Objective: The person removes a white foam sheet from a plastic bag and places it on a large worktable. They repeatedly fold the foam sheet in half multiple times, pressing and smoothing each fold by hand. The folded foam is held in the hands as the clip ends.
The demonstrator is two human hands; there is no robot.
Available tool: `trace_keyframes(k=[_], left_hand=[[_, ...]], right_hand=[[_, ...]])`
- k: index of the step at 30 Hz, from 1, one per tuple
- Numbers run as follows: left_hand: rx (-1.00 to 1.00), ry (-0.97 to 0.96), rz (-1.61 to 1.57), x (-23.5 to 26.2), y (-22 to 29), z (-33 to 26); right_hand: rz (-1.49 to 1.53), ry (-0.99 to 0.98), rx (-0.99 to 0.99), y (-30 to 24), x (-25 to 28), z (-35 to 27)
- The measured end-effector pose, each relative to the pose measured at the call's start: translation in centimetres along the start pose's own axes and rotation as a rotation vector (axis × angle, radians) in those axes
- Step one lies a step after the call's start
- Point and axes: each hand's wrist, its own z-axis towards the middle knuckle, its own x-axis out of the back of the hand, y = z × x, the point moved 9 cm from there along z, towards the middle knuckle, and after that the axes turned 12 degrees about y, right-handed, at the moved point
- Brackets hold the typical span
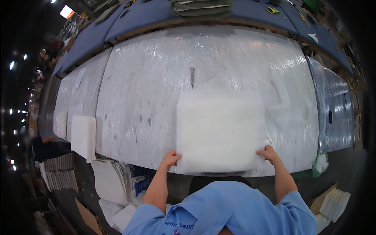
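The biggest thing in front of me is the wide wrapped table (145, 78), its clear film shiny and wrinkled across the top. Past the table's far edge run the blue padded surfaces (149, 17), and at its near edge stands a person in a light blue shirt (243, 205). Next in size comes the squarish white sheet (221, 129), lying flat on the table against the near edge, right of the middle; I can't tell whether it is one layer or several. Smaller is the white stack (82, 137) just off the table's left side, then the green bag (322, 163) hanging by its near right corner. Smallest of what I'd watch are the hands: the left hand (171, 159) seems to pinch the sheet's left edge close to the near corner, and the right hand (269, 154) pinches the right edge, a touch farther in from the table's near edge. The fingers underneath are hidden from me. To handle it well, I'd keep both pinches light and level, so the soft edges aren't stretched, and draw the two sides evenly to hold it square to the table's near edge. The wrinkled film could snag it, so small, smooth shifts look safest.
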Motion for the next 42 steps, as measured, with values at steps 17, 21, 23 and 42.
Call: trace_keyframes(k=[17, 21, 23, 42], left_hand=[[-0.089, 0.080, -0.305, 2.1, 12.6, 10.1], [0.016, 0.065, -0.412, 1.5, 15.0, 11.0], [-0.018, 0.066, -0.408, 1.9, 17.1, 12.0], [-0.071, 0.051, -0.275, 0.4, 23.3, 14.0]], right_hand=[[0.313, 0.232, 0.124, -11.1, 3.1, 7.8], [0.500, 0.223, 0.058, -13.7, 2.7, 9.6], [0.490, 0.260, 0.080, -15.2, 3.5, 10.8], [0.324, 0.422, 0.078, -19.1, 4.2, 15.7]])
